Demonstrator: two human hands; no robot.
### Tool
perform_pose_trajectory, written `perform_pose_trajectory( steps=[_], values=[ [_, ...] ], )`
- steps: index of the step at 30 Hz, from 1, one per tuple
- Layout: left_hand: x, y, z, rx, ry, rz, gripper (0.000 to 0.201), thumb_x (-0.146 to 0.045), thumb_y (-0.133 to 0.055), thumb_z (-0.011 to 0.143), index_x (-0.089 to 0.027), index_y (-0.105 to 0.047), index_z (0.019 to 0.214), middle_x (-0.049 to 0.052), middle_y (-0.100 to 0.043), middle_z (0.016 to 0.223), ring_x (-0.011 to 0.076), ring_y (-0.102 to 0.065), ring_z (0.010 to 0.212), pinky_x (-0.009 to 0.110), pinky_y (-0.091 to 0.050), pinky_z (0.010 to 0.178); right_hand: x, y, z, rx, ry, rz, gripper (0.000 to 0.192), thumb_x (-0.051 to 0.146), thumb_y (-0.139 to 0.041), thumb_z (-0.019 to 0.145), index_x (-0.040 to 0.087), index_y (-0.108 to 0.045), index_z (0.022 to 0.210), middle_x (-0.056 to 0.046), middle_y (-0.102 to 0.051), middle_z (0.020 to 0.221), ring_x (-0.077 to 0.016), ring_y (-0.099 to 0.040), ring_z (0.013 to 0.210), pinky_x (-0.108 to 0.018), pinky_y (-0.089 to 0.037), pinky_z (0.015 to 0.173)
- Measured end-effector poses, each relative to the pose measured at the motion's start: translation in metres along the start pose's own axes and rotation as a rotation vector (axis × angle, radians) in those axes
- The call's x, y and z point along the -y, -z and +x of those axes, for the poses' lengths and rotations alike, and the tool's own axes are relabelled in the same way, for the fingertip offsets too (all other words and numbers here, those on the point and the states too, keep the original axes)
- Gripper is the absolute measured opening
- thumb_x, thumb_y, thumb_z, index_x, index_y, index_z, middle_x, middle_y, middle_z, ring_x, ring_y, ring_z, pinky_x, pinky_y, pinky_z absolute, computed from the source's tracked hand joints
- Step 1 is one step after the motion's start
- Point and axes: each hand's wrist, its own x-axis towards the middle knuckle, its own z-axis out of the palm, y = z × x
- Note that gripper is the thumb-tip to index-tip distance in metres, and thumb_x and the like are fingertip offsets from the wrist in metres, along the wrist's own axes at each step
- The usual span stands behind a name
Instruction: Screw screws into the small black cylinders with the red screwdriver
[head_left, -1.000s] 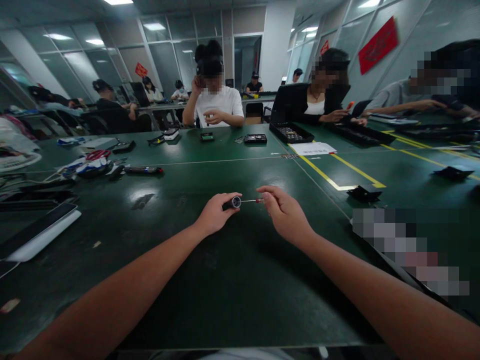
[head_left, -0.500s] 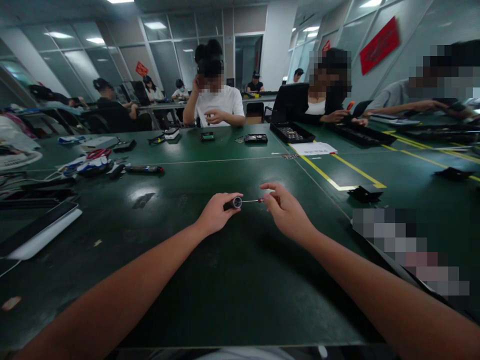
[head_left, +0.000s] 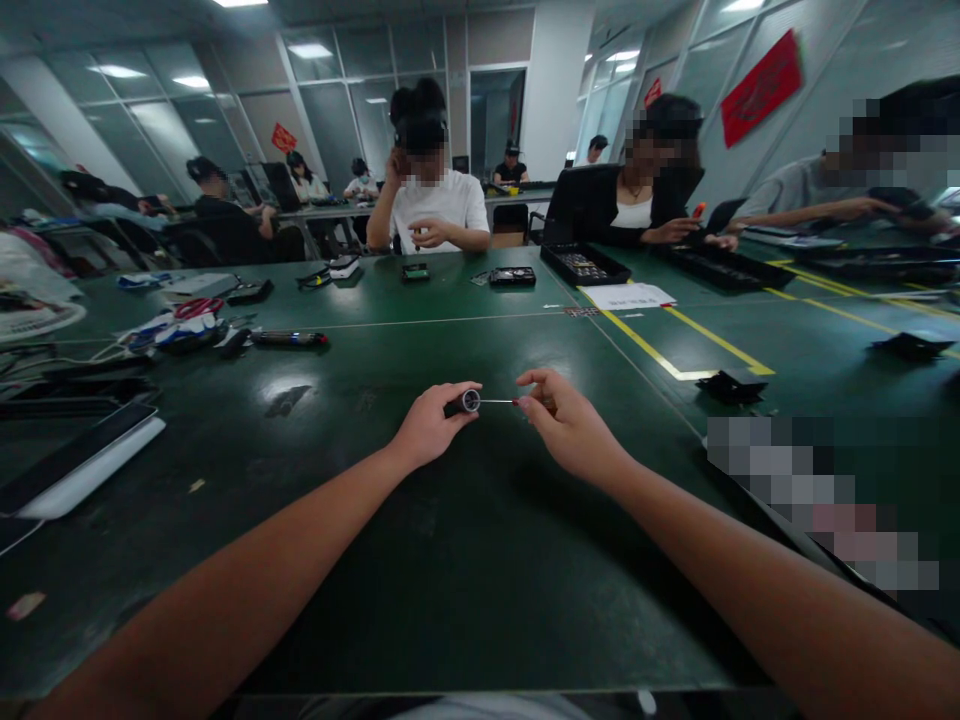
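Note:
My left hand (head_left: 431, 425) is closed around a short black cylinder (head_left: 470, 401), whose round, pale-rimmed end faces me. From the right, a thin screwdriver (head_left: 496, 402) with a metal shaft and a bit of red at its handle reaches the cylinder's side. My right hand (head_left: 559, 412) pinches the red end between thumb and fingers, its index finger raised and bent. Whether the shaft's tip is in the cylinder or only against it, I cannot tell. Both hands are above the green table (head_left: 465, 560).
A dark pen-shaped tool (head_left: 289, 339) lies at the left, near cables and gloves (head_left: 191, 325). Across the table are a hard drive (head_left: 512, 276), a green circuit board (head_left: 414, 273) and a black parts tray (head_left: 585, 265). Black scraps (head_left: 730, 387) lie to the right. Several people sit around.
Both hands have shifted very slightly left, with the cylinder and the screwdriver. Less of the red end shows beside my right fingertips.

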Motion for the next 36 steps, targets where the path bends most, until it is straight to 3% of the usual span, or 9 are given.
perform_pose_trajectory(
  steps=[4,9,14,20,26,31,34,36],
  values=[
    [0.0008,-0.0004,0.0004,-0.017,0.015,-0.013,0.042,-0.016,-0.070,0.087,-0.027,-0.065,0.127,0.004,-0.070,0.115,0.0235,-0.061,0.109,0.041,-0.045,0.098,-0.0021,-0.0023,-0.0009,0.004,-0.015,0.033,0.023,0.040,-0.054,0.094,0.023,-0.057,0.109,-0.001,-0.063,0.084,-0.0188,-0.060,0.074,-0.033,-0.045,0.067],
    [0.0008,-0.0012,-0.0006,-0.001,0.004,0.017,0.042,-0.018,-0.071,0.087,-0.028,-0.064,0.128,0.003,-0.070,0.111,0.0237,-0.061,0.106,0.043,-0.045,0.097,0.0000,-0.0016,-0.0021,0.002,-0.129,0.105,0.035,0.047,-0.035,0.101,0.023,-0.060,0.106,0.001,-0.054,0.071,-0.0183,-0.056,0.065,-0.032,-0.045,0.059],
    [0.0033,-0.0008,-0.0003,-0.007,0.004,0.000,0.043,-0.018,-0.070,0.088,-0.029,-0.064,0.129,0.003,-0.070,0.113,0.0233,-0.061,0.107,0.043,-0.044,0.099,0.0006,-0.0015,-0.0016,-0.005,-0.064,-0.025,0.023,0.035,-0.047,0.095,0.023,-0.057,0.113,-0.001,-0.062,0.081,-0.0189,-0.060,0.071,-0.033,-0.046,0.065],
    [-0.0001,-0.0004,0.0009,-0.006,0.009,0.019,0.042,-0.017,-0.071,0.086,-0.027,-0.065,0.126,0.004,-0.071,0.111,0.0238,-0.061,0.104,0.042,-0.045,0.096,-0.0022,-0.0037,0.0000,-0.071,-0.026,0.073,0.022,0.036,-0.058,0.091,0.022,-0.058,0.108,-0.004,-0.067,0.095,-0.0201,-0.064,0.085,-0.036,-0.049,0.078],
    [-0.0046,0.0005,0.0002,0.004,0.018,0.035,0.041,-0.017,-0.071,0.086,-0.027,-0.065,0.126,0.003,-0.071,0.109,0.0240,-0.061,0.103,0.043,-0.045,0.096,-0.0016,0.0000,0.0000,-0.004,-0.107,0.049,0.042,0.049,-0.033,0.101,0.022,-0.064,0.098,0.001,-0.053,0.067,-0.0182,-0.054,0.061,-0.033,-0.045,0.060],
    [-0.0042,0.0007,0.0004,0.016,0.016,0.046,0.040,-0.018,-0.071,0.086,-0.028,-0.066,0.125,0.003,-0.071,0.107,0.0239,-0.061,0.102,0.043,-0.045,0.096,-0.0060,-0.0018,0.0002,-0.043,-0.044,0.062,0.025,0.036,-0.046,0.096,0.023,-0.056,0.116,-0.001,-0.061,0.086,-0.0187,-0.060,0.075,-0.034,-0.047,0.068],
    [-0.0017,0.0003,0.0004,0.005,0.014,0.035,0.040,-0.019,-0.070,0.087,-0.028,-0.065,0.126,0.003,-0.070,0.110,0.0240,-0.061,0.104,0.043,-0.045,0.097,-0.0055,-0.0030,-0.0007,-0.023,-0.031,0.134,0.021,0.034,-0.050,0.094,0.023,-0.055,0.112,-0.002,-0.061,0.090,-0.0185,-0.059,0.080,-0.033,-0.047,0.070],
    [-0.0002,0.0000,0.0001,0.005,0.007,0.031,0.040,-0.020,-0.069,0.088,-0.028,-0.065,0.127,0.003,-0.070,0.111,0.0241,-0.061,0.105,0.043,-0.044,0.097,-0.0032,-0.0027,-0.0014,-0.013,-0.061,0.153,0.021,0.038,-0.044,0.098,0.023,-0.057,0.106,0.000,-0.058,0.082,-0.0177,-0.057,0.074,-0.032,-0.046,0.066]
  ],
)
